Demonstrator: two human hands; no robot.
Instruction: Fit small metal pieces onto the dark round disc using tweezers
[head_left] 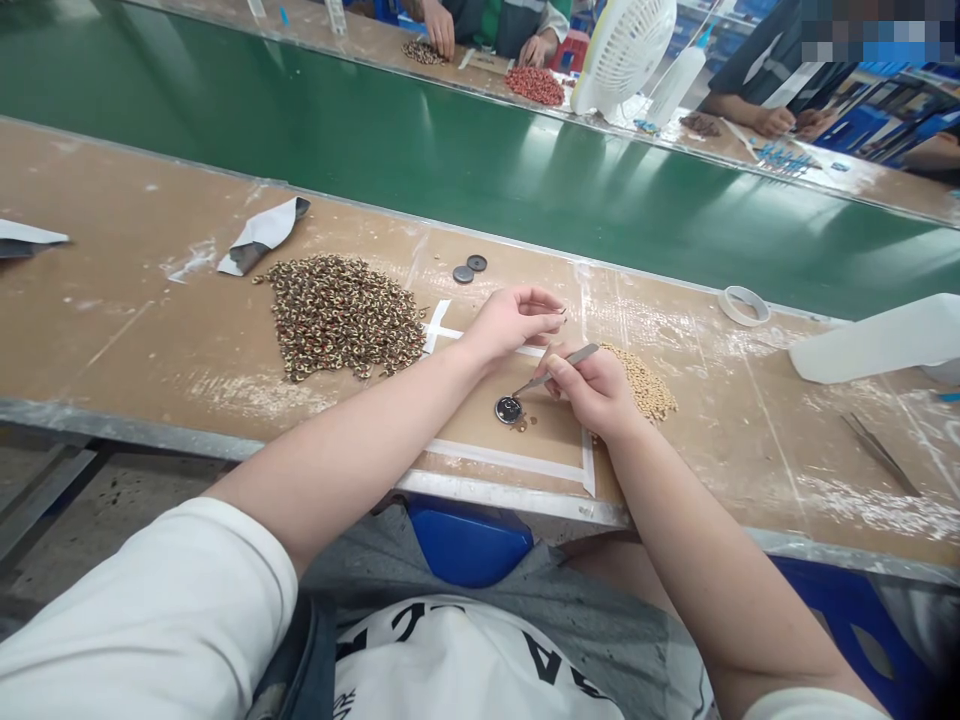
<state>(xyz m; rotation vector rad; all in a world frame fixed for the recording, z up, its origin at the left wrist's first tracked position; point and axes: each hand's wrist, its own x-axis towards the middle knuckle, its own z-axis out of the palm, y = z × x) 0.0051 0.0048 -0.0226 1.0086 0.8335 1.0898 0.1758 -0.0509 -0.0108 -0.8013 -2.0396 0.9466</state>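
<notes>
My right hand (592,388) is closed on metal tweezers (553,371), whose tip points down-left at a small dark round disc (508,409) lying inside a taped rectangle on the brown workbench (135,300). A few tiny brown parts lie just right of the disc. My left hand (514,322) hovers above and behind the disc with fingers curled in a pinch; what it holds is too small to make out. A pile of beige small parts (646,385) sits right behind my right hand. A large heap of brown-and-cream small parts (341,315) lies to the left.
Two dark discs (469,268) lie behind my left hand. A tape roll (744,305), a white plastic container (877,340) and spare tweezers (881,455) are at right. Folded paper (262,235) lies at left. Beyond runs a green conveyor belt (450,150); other people work across it beside a white fan (622,50).
</notes>
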